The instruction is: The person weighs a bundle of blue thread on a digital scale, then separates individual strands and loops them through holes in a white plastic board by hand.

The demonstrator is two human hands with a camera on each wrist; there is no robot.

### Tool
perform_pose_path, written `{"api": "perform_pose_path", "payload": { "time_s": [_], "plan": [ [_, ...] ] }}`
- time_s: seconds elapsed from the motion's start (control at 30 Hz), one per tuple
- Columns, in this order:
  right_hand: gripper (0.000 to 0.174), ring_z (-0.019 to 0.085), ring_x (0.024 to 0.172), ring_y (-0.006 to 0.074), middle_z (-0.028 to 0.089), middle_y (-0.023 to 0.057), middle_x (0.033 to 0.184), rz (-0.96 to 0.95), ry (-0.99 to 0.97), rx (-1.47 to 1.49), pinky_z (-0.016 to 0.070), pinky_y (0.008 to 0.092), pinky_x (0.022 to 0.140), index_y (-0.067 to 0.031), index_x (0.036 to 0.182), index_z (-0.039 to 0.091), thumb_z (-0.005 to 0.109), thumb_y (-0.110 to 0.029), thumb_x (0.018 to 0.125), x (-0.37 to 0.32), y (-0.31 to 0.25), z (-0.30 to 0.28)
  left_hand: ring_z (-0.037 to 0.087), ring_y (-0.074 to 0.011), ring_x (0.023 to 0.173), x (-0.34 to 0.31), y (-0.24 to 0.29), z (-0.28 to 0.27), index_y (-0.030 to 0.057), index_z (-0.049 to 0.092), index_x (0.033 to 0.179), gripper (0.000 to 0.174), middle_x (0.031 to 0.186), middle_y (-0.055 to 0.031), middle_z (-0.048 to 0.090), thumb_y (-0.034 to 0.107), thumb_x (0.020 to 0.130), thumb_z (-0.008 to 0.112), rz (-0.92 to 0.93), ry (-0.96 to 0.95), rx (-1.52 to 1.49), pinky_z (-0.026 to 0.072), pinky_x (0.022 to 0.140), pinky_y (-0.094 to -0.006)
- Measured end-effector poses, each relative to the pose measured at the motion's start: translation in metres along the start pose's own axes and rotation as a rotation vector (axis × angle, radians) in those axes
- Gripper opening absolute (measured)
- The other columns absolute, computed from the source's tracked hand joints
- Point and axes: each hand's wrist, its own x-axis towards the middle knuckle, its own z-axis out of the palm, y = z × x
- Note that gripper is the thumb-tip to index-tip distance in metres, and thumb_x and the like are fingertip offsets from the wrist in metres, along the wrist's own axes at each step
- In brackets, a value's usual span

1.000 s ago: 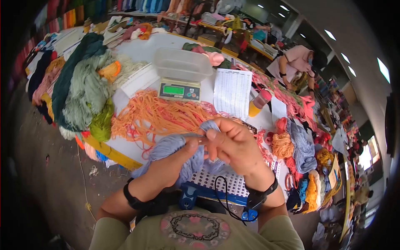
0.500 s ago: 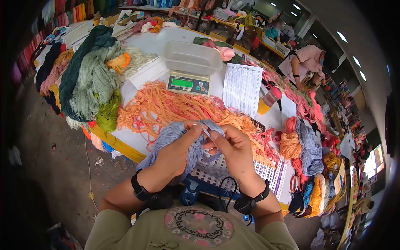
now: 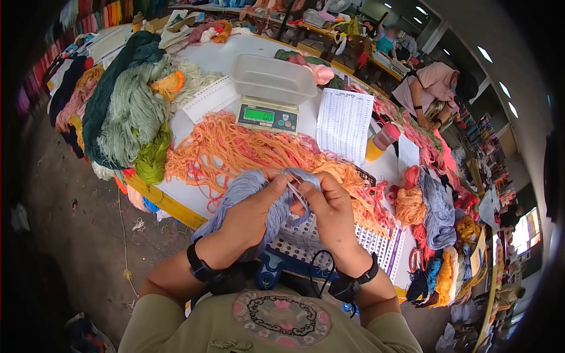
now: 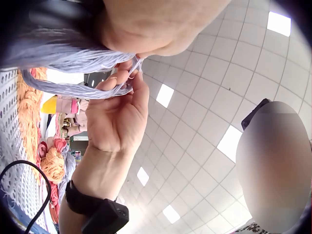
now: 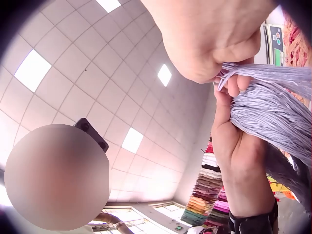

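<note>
A hank of pale blue-lavender yarn (image 3: 232,193) hangs bunched between my two hands, over the front edge of the table. My left hand (image 3: 250,216) holds the hank and pinches fine strands between thumb and fingers. Close beside it, my right hand (image 3: 334,215) pinches the same strands, with a small yarn loop across its fingers. In the left wrist view the right hand's curled fingers (image 4: 119,80) meet the strands near the left thumb. The right wrist view shows the thick yarn bundle (image 5: 273,109) draped over the left hand.
Orange and coral yarn (image 3: 235,144) lies ahead, before a digital scale (image 3: 268,115) with a clear plastic tub (image 3: 273,79). A printed sheet (image 3: 344,123) and a yellow bottle (image 3: 382,141) stand right. Green hanks (image 3: 132,112) hang left. Another person (image 3: 426,94) bends over the table.
The head view has shifted a little, so the table appears farther right. My right hand has turned and come down slightly, and thin strands now stretch between both hands' fingertips.
</note>
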Motion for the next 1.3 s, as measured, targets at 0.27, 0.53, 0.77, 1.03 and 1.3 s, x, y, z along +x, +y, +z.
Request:
{"api": "perform_pose_path", "payload": {
  "time_s": [0.27,0.53,0.77,1.03,1.3],
  "plan": [
    [0.012,0.057,0.063,0.0102,0.056,0.0007,0.072,0.07,0.106,0.405,0.0467,0.0212,0.057,-0.0064,0.098,0.056,0.049,-0.016,0.097,0.03,0.013,-0.07,0.061,-0.0304,0.1,-0.003,0.015,-0.027,0.0042,0.058,0.103,0.021,0.114,-0.0157,0.061,0.022,0.095,0.049,-0.051,0.004,-0.391,0.0524,0.08,-0.0352],
    [0.018,0.052,0.05,0.0073,0.056,0.0001,0.065,0.235,-0.214,-0.311,0.0397,0.0204,0.045,-0.0038,0.094,0.059,0.05,-0.018,0.098,0.007,-0.05,-0.002,0.051,-0.0305,0.124,0.002,0.003,-0.041,0.0109,0.057,0.104,0.018,0.14,-0.0217,0.045,0.026,0.097,0.048,-0.362,-0.158,-0.383,0.0534,0.077,-0.0328],
    [0.01,0.061,0.067,0.0101,0.061,0.0032,0.081,0.092,-0.198,-0.159,0.0487,0.0235,0.058,-0.0013,0.098,0.057,0.053,-0.01,0.096,0.017,0.047,-0.02,0.053,-0.0286,0.12,0.007,0.017,-0.067,0.0086,0.057,0.112,0.022,0.127,-0.0161,0.055,0.024,0.098,0.048,-0.188,-0.399,-0.594,0.051,0.087,-0.0386],
    [0.015,0.051,0.075,0.0068,0.054,-0.0006,0.093,0.035,-0.167,-0.156,0.0424,0.0189,0.067,-0.0049,0.1,0.065,0.069,-0.009,0.086,0.011,0.016,0.005,0.051,-0.0233,0.119,0.0,0.003,-0.03,-0.0012,0.053,0.123,0.058,0.125,-0.012,0.055,0.049,0.097,0.042,-0.073,-0.136,0.015,0.0438,0.098,-0.0392],
    [0.007,0.048,0.064,0.0061,0.054,-0.0025,0.079,0.318,-0.116,0.206,0.0397,0.0208,0.053,-0.005,0.093,0.064,0.061,-0.012,0.091,0.013,0.023,0.004,0.055,-0.0218,0.112,0.001,-0.001,-0.044,-0.0009,0.049,0.128,0.064,0.121,-0.0111,0.055,0.054,0.096,0.039,-0.176,-0.241,-0.121,0.0439,0.097,-0.038]
  ]
}}
